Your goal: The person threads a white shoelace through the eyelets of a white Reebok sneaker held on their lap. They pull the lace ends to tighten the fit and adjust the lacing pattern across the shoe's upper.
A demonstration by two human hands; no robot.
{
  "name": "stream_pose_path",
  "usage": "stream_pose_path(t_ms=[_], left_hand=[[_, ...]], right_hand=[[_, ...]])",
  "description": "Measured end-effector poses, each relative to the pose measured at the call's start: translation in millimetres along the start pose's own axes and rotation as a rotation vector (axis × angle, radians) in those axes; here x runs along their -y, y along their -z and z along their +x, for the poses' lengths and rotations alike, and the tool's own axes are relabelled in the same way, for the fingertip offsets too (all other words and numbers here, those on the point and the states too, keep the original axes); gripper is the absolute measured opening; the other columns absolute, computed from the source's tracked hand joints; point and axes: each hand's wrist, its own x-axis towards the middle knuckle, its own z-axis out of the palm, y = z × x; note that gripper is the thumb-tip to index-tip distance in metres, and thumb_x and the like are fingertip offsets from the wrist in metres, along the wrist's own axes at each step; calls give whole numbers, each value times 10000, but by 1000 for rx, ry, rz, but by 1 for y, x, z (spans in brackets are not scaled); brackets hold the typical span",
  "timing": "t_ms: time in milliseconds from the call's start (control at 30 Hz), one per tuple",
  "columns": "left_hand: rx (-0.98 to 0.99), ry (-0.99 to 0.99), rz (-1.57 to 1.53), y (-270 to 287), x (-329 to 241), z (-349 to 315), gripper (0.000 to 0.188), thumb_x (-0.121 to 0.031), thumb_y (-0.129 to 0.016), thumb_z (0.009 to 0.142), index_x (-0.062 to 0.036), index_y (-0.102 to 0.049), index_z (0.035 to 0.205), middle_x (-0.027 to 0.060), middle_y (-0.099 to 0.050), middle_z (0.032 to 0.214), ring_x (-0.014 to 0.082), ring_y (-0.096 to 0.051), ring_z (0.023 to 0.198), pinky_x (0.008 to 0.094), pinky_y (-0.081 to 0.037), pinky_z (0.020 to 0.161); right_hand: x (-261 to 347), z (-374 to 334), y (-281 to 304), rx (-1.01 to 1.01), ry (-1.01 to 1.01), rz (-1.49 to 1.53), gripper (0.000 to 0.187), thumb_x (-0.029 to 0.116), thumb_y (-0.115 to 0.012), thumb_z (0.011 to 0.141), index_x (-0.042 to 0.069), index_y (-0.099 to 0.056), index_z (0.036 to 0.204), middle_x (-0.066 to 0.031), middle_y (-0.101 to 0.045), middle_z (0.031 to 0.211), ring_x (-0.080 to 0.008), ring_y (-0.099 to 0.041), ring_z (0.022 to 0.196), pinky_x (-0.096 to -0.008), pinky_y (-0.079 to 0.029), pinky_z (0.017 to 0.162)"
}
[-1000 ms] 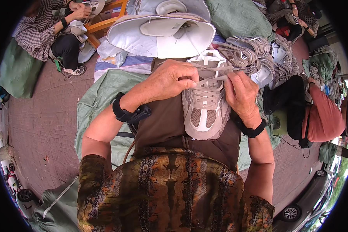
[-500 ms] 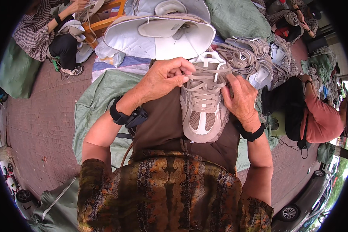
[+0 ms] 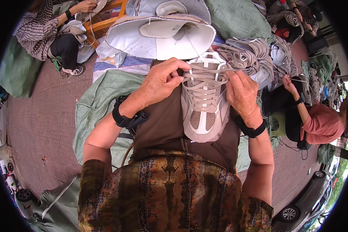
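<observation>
A taupe and white sneaker upper (image 3: 205, 120) lies on my lap, toe toward me. Its flat taupe shoelace (image 3: 205, 86) crosses the tongue in several rows. At the left side of the eyelets, my left hand (image 3: 167, 79) pinches the lace between thumb and forefinger. On the opposite side my right hand (image 3: 241, 91) is closed on the lace too, its fingertips beside the upper eyelets. The lace runs across the shoe between both hands. Black bands circle both of my wrists.
Large white-lined shoe pieces (image 3: 160, 38) are stacked ahead. Piles of laced taupe uppers (image 3: 245, 56) lie to their right, beside a green sack (image 3: 239, 19). People sit working at far left (image 3: 38, 31) and right (image 3: 323, 121). A grey car (image 3: 297, 207) stands at lower right.
Both hands have drawn slightly apart, pulling the lace flatter and tighter across the shoe. The co-worker at right has raised a hand.
</observation>
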Motion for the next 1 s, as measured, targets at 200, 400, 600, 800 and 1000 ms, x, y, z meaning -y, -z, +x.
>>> stream_pose_path(t_ms=[200, 400, 600, 800, 1000], left_hand=[[-95, -102, -17, -7, 12, 1, 260, 46, -556, 864, -50, -629, 1095, 33, -604, 911, 78, -517, 678, 228, -430, 617], [-126, -27, -57, -4, 5, 5, 179, 30, -554, 889, -27, -634, 1038, 25, -612, 828, 82, -527, 676, 230, -438, 626], [-115, -49, 92, 1, -11, 16, 122, -26, -594, 876, -36, -649, 984, 37, -613, 829, 108, -542, 693, 254, -441, 632], [-103, -148, 239, 3, -4, 32, 165, -46, -604, 829, -48, -645, 989, 80, -614, 912, 219, -577, 785, 297, -470, 659], [-51, -229, 321, 2, 0, 30, 198, -30, -584, 799, -40, -636, 990, 104, -619, 965, 286, -570, 925, 358, -486, 754]], right_hand=[[6, -9, 2, 6, -76, -11, 201, -38, -667, 732, 37, -585, 900, -87, -564, 715, -276, -581, 585, -349, -454, 529], [3, -12, 12, 73, -189, 103, 176, -14, -672, 772, 29, -586, 920, -91, -569, 714, -262, -574, 572, -347, -458, 531], [-1, -9, 14, 93, -153, 64, 230, -26, -673, 765, 26, -598, 976, -98, -602, 774, -263, -603, 633, -344, -479, 577], [-16, 1, 15, -3, -220, 92, 246, -5, -613, 805, 36, -617, 1048, -140, -621, 965, -348, -594, 894, -399, -484, 748], [-17, 11, 21, 176, -184, 262, 275, -29, -622, 808, 22, -622, 1079, -150, -607, 1043, -331, -596, 985, -374, -466, 880]])
